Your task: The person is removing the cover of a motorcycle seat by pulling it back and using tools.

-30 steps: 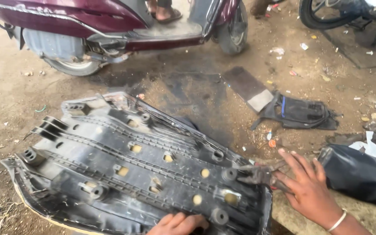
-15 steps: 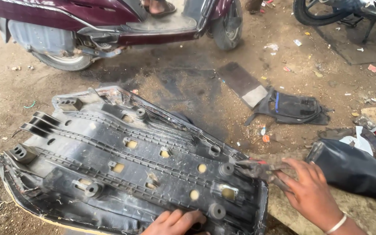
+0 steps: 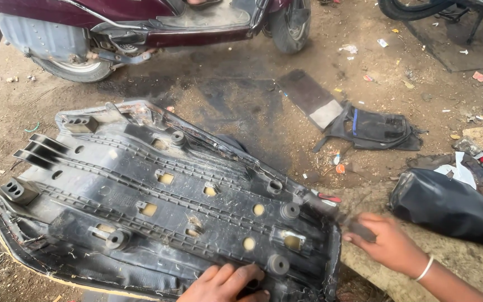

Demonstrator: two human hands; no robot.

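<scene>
Scooter seat base [image 3: 157,207], upside down on the dirt ground [image 3: 241,106], fills the lower left of the view, black ribbed plastic side up; compared with a second ago the right hand [image 3: 389,246] has gone from flat, splayed fingers at the seat's 3 o'clock edge to a closed grip around a dark-handled tool [image 3: 339,215], looks like pliers with a bit of red near the tip, poked at the seat rim; so I'd guess the work has moved on from steadying to picking at the cover edge; left hand [image 3: 225,282] hasn't shifted, pressing flat and holding nothing at the seat's 6 o'clock edge. Hard to see: tool handle is buried in the fist, tip is blurry, left hand is cut off by the frame. Maroon scooter [image 3: 141,28] at 12 o'clock is cropped; black bag [image 3: 448,204] sits at 3 o'clock.
</scene>
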